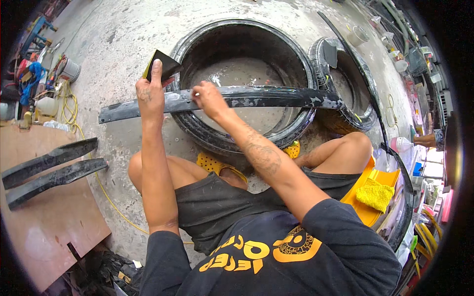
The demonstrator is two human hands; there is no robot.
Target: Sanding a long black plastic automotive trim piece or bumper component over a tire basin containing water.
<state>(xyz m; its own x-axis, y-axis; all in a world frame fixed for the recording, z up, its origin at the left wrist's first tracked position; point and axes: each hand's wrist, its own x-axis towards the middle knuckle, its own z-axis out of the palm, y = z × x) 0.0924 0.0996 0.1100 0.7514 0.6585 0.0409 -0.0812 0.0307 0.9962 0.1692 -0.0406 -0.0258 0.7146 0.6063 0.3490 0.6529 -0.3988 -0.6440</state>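
A long, scuffed black strip (269,96) like a car trim piece lies across a large black tyre (183,53), its right end over a smaller tyre (321,118). My left hand (150,94), raised by the strip's left part, is closed on a black sheet with a yellow edge (168,65), thumb on top. My right hand (212,101) is closed with curled fingers at the strip, left of its middle. Whether anything is between those fingers I cannot make out.
Two dark curved pieces (57,172) lie on a brown board (54,222) at left. A yellow hose (101,185) runs over the floor. A long thin black strip (363,74) slants down the right side. A yellow cloth (375,194) rests on an orange-yellow panel (363,190) beside my right knee.
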